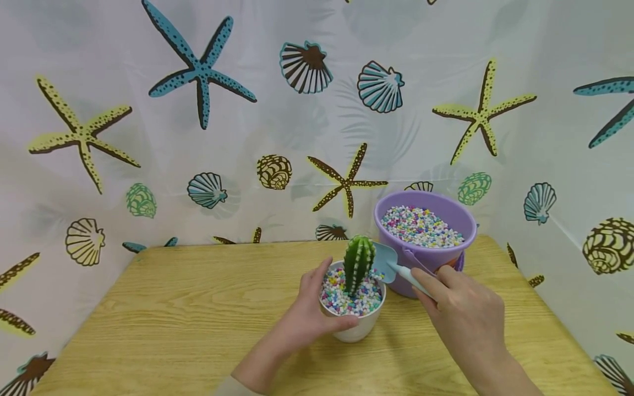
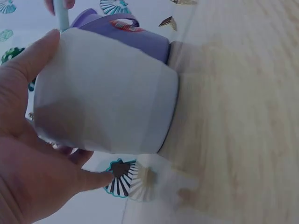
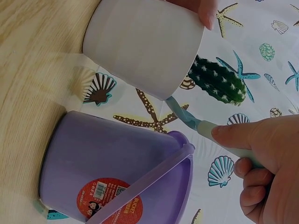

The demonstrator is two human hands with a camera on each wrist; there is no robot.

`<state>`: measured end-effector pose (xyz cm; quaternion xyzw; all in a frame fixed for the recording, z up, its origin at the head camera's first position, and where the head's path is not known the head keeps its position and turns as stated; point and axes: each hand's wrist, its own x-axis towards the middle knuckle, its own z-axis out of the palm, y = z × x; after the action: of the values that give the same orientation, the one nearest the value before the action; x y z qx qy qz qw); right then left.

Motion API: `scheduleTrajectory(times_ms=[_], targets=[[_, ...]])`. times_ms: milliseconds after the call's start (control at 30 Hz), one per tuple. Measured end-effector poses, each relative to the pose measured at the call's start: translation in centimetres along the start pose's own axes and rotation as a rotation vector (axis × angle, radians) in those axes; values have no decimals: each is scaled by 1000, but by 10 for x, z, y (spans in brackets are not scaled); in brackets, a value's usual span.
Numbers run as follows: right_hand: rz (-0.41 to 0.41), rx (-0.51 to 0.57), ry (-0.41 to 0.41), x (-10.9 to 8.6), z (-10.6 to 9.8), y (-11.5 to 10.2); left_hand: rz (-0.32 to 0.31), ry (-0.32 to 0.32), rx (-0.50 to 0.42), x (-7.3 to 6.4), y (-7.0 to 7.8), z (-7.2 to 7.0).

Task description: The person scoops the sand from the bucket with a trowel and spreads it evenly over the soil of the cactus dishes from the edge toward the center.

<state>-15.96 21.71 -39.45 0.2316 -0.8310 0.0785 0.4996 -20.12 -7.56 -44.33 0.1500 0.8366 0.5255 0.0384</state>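
Note:
A green cactus [image 1: 359, 264] stands upright in a white pot [image 1: 358, 329] full of small multicoloured pebbles [image 1: 342, 297]. My left hand [image 1: 317, 311] holds the pot around its rim, thumb at the near side and fingers at the far left. In my right hand [image 1: 463, 302] is the handle of a light blue toy shovel [image 1: 385, 263], its blade at the pot's right rim beside the cactus. A few pebbles lie at the blade's lower edge. The right wrist view shows the shovel's handle [image 3: 229, 142] gripped under the thumb, and the blade reaching the pot's rim.
Just behind the pot, to the right, a purple bucket [image 1: 396, 283] holds many of the same pebbles [image 1: 421, 225]. Its handle [image 3: 145, 184] hangs down over the side with a red label [image 3: 110, 200]. The wooden table [image 1: 198, 308] meets a sea-patterned curtain [image 1: 238, 137] behind.

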Motion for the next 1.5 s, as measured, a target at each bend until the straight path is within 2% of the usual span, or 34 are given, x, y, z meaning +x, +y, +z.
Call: scheduleTrajectory(times_ms=[167,333,433,700,967,1133,1300,1500], targets=[[0,2,1,0,0,0,4,-46,-45,-4,1,-7],[2,0,-2,-1,0,-1,-9,2,-1,0,2,-1],[1,1,4,-1,0,-1,-21,19,-5,2,2,3],[2,6,5,0,1,-1,6,-56,-44,0,-2,-2],[7,7,1,-1,2,0,-7,34,6,5,0,6],[7,4,-4,-1,2,0,-8,3,-3,4,-1,5],[7,2,-10,-1,2,-1,-3,-40,-54,3,-1,0],[10,-2,-12,-2,2,-1,-4,5,-24,5,-1,4]])
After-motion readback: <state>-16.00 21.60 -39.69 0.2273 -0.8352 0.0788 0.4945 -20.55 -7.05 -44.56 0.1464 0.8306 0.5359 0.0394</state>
